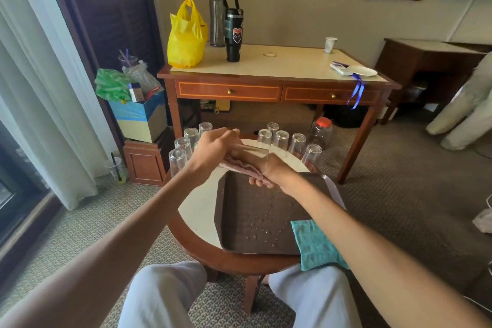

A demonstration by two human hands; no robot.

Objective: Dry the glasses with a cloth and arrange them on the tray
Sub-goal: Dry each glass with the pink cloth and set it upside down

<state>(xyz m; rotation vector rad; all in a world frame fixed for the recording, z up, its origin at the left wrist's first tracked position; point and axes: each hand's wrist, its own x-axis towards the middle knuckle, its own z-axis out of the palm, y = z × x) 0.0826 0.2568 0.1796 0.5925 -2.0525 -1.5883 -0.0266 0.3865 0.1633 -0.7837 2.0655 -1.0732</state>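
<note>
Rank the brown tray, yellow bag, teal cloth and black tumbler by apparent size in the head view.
1. brown tray, helped by its nearness.
2. yellow bag and teal cloth: too alike to separate; the cloth is partly covered.
3. black tumbler.

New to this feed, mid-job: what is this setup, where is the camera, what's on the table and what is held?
No machine here: a person works with bare hands, and the one picture comes from a camera worn on their head, looking forward and down. On the round white-topped wooden table lies a dark brown rectangular tray, wet with droplets and bearing no glasses, with a teal cloth at its near right corner. Clear drinking glasses stand upside down in two groups at the far edge. The left hand grips a clear glass sideways above the tray; the right hand curls fingers at its open end.
</note>
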